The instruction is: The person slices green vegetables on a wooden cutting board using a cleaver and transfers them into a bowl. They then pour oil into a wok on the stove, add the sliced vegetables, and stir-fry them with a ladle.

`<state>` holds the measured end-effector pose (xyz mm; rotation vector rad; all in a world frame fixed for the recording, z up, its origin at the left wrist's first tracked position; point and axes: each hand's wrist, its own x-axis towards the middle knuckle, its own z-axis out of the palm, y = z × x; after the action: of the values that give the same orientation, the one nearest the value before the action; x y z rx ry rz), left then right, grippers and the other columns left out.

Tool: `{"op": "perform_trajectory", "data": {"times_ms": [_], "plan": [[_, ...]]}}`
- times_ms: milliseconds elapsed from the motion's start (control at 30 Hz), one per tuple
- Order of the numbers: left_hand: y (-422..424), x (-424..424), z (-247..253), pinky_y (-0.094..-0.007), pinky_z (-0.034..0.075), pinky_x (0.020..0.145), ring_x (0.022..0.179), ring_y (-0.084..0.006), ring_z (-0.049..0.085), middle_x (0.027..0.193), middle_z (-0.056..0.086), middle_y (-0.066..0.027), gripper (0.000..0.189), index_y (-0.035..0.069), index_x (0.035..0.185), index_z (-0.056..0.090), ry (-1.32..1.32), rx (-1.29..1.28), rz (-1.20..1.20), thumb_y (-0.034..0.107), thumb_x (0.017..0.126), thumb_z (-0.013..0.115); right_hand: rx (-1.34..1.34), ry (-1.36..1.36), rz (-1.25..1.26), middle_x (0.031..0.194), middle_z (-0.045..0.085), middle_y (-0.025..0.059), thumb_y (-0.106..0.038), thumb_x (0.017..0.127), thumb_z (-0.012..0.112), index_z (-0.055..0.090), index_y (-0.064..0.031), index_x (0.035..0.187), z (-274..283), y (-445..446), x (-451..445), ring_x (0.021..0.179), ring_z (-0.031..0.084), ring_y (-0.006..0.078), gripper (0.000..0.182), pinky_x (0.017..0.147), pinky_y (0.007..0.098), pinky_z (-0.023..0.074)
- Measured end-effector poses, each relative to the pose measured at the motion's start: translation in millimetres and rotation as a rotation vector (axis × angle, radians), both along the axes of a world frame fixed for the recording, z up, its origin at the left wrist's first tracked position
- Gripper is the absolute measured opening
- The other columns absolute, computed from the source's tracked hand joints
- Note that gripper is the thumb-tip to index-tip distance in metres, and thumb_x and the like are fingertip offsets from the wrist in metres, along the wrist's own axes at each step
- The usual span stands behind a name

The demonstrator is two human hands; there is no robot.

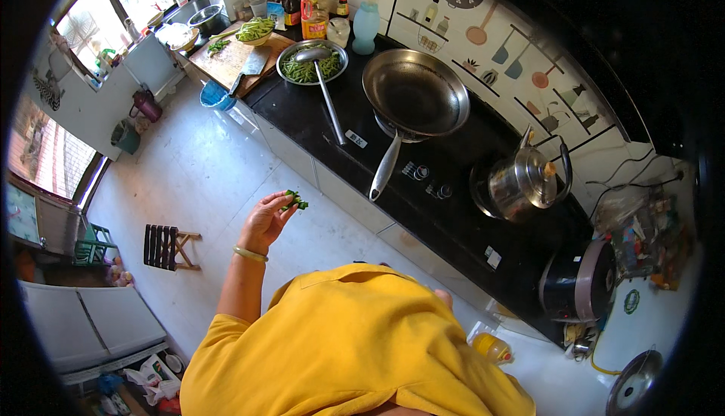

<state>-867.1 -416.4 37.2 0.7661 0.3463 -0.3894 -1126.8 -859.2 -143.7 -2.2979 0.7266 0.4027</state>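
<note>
Between the fingertips of my left hand (268, 219) are pieces of chopped green vegetable (297, 200), held out over the floor left of the counter. A bangle circles that wrist. Of my right hand (443, 298), only a small part shows beyond the yellow shirt, so its fingers are hidden. On the gas stove sits a wok (416, 93), its inside bare and its handle pointing towards me. Left of it, a steel ladle (328, 98) rests across a metal bowl of cut green beans (300, 70). A cleaver (253, 64) lies on the wooden cutting board (209, 67) beside a heaped bowl of green vegetables (255, 29).
A steel kettle (524, 181) occupies the other burner, with a rice cooker (578, 283) beyond it. Oil and sauce bottles (314, 11) line the wall. A folding stool (170, 247) stands on the floor; an oil bottle (490, 348) lies near the counter's base.
</note>
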Motion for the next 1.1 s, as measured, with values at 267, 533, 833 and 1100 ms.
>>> {"op": "perform_trajectory", "data": {"times_ms": [267, 533, 833, 1100], "plan": [[-31, 21, 8, -0.0303, 0.054, 0.084, 0.086, -0.0192, 0.065, 0.090, 0.066, -0.0106, 0.010, -0.001, 0.094, 0.062, -0.024, 0.034, -0.063, 0.002, 0.084, 0.064, 0.112, -0.110, -0.174, 0.059, 0.062, 0.0082, -0.046, 0.085, 0.058, 0.063, -0.0023, 0.063, 60, 8, 18, 0.054, 0.058, 0.0197, 0.049, 0.058, 0.0311, 0.0463], [-91, 117, 42, -0.0349, 0.051, 0.088, 0.092, -0.0212, 0.063, 0.096, 0.065, -0.0101, 0.016, 0.000, 0.100, 0.062, -0.256, 0.147, -0.240, 0.006, 0.086, 0.062, 0.205, -0.082, -0.328, 0.060, 0.062, 0.0090, -0.042, 0.087, 0.058, 0.063, 0.0007, 0.066, 60, -3, -3, 0.052, 0.058, 0.0155, 0.048, 0.052, 0.0308, 0.0466], [-230, 260, 93, -0.0306, 0.056, 0.079, 0.090, -0.0256, 0.064, 0.102, 0.060, -0.0172, 0.028, -0.009, 0.109, 0.057, -0.551, 0.614, -0.405, 0.001, 0.083, 0.062, 0.152, -0.102, -0.376, 0.060, 0.062, 0.0081, -0.041, 0.088, 0.056, 0.064, 0.0010, 0.067, 49, -16, -39, 0.053, 0.058, 0.0157, 0.048, 0.055, 0.0310, 0.0472], [-285, 348, 96, -0.0323, 0.053, 0.070, 0.086, -0.0229, 0.065, 0.101, 0.066, -0.0106, 0.023, 0.007, 0.102, 0.067, -1.119, 1.571, -0.633, 0.013, 0.080, 0.062, 0.141, -0.097, -0.445, 0.059, 0.061, 0.0080, -0.047, 0.087, 0.054, 0.063, -0.0013, 0.065, 7, -38, -82, 0.055, 0.057, 0.0210, 0.052, 0.059, 0.0366, 0.0467]]}}
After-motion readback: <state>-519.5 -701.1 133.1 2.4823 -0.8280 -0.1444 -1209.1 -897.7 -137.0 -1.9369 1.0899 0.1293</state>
